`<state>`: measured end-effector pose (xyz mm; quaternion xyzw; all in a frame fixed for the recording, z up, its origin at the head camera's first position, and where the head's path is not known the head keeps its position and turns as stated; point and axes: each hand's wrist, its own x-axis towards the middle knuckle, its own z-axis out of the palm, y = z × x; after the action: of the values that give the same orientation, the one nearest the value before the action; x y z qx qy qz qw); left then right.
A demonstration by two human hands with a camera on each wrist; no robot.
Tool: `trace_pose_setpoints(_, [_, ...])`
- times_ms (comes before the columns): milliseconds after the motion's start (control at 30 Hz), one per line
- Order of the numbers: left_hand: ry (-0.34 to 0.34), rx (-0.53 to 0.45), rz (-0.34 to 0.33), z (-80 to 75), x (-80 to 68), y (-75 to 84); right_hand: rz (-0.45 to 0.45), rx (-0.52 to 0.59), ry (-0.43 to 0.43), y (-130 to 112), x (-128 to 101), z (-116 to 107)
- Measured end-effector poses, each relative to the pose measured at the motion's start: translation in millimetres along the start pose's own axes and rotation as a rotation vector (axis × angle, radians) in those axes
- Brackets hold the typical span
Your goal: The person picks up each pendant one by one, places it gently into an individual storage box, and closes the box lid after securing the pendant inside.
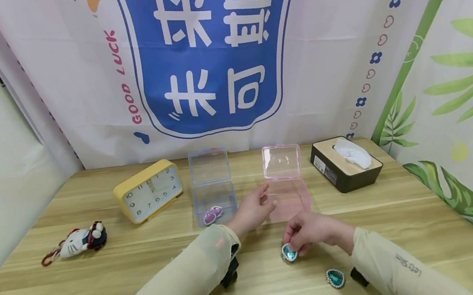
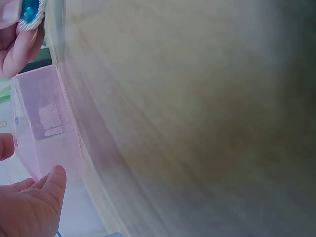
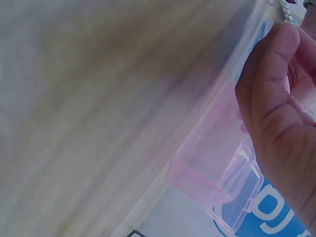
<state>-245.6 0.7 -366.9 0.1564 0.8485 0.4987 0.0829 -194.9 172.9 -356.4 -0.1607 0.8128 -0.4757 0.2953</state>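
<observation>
My right hand [image 1: 317,228] pinches a blue-green gem ornament [image 1: 290,252] edged with small white beads, held in front of the pink box. The same ornament [image 2: 30,12] shows at the top of the left wrist view. A second teal gem ornament [image 1: 335,278] lies on the table near my right sleeve. My left hand [image 1: 253,209] is beside the left edge of the open pink clear box [image 1: 289,197], its fingers relaxed and holding nothing. Left of that hand stands an open blue clear box [image 1: 213,194] with purple gem ornaments [image 1: 213,215] at its front.
A yellow clock [image 1: 148,190] stands at the back left, with a plush cat keychain [image 1: 81,240] in front of it. The tissue box [image 1: 347,163] is at the back right. A printed curtain [image 1: 217,61] hangs behind the wooden table [image 1: 146,281].
</observation>
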Motion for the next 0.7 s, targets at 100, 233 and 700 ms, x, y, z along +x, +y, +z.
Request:
trace_pose_setpoints(100, [-0.006, -0.005, -0.004, -0.2, -0.2, -0.3, -0.014, 0.02, 0.013, -1.5, -0.6, -5.0])
trace_pose_setpoints(233, [-0.005, -0.009, -0.005, 0.0, 0.1, -1.1, -0.039, 0.039, 0.025, -4.8, -1.4, -12.4])
trace_pose_setpoints(700, [0.002, 0.002, -0.005, 1.6, 1.5, -2.7, -0.072, 0.063, 0.104, -13.5, -4.7, -33.8])
